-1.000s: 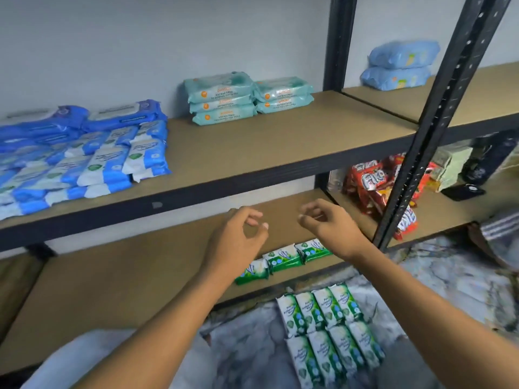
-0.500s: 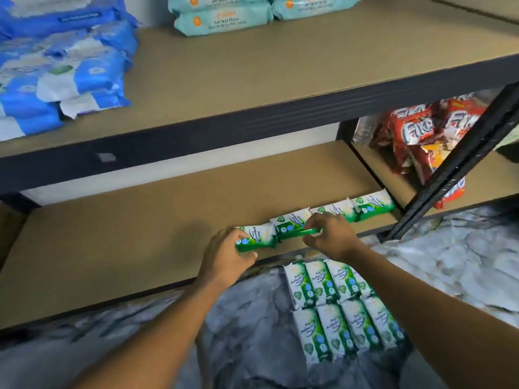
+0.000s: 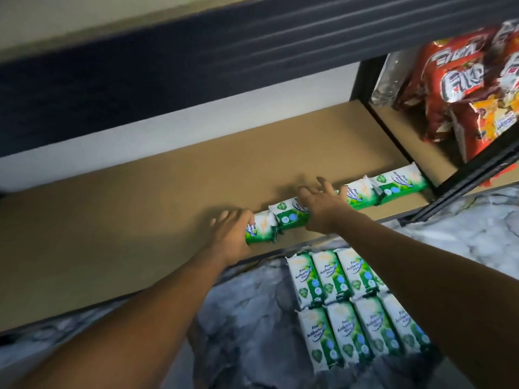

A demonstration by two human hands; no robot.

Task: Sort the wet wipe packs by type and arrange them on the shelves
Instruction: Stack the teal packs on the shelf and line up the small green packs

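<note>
A row of green and white antibacterial wipe packs (image 3: 398,186) lies along the front of the lower shelf (image 3: 126,220). My left hand (image 3: 233,231) holds the leftmost pack (image 3: 261,230) at its left end, and the pack stands tilted on the board. My right hand (image 3: 320,204) rests with spread fingers on the packs in the middle of the row, partly covering the second pack (image 3: 289,217). Several more of the same packs (image 3: 351,299) lie in two rows on the marble floor just below the shelf edge.
Red snack bags (image 3: 455,88) fill the neighbouring bay at the right, behind a slanted black post (image 3: 477,175). The dark front rail of the upper shelf (image 3: 196,66) overhangs the lower shelf. The brown board runs on to the left and behind the row.
The view has dropped and closed in on the lower shelf. Both hands came down onto the row of green packs; my right hand opened and spread over the middle packs.
</note>
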